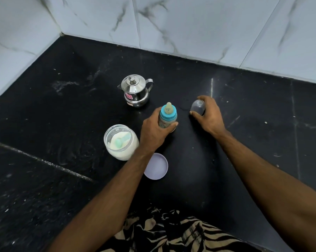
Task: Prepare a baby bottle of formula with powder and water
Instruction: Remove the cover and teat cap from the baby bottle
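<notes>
A baby bottle (167, 115) with a blue collar and a pale teat stands upright on the black counter (62, 110). My left hand (154, 130) is wrapped around its body. To the right, my right hand (209, 113) grips the bottle's clear dome cap (197, 107), held down at the counter. An open clear jar (121, 141) of white powder stands left of my left wrist, with a light green scoop (122, 140) lying in the powder. The jar's lilac lid (156, 166) lies upside down just below it, partly hidden by my left forearm. A small lidded steel kettle (136, 90) stands behind the bottle.
White marbled wall tiles (190, 24) close off the counter at the back and left. White specks and smears dot the black surface. My striped garment (168, 231) shows at the bottom edge.
</notes>
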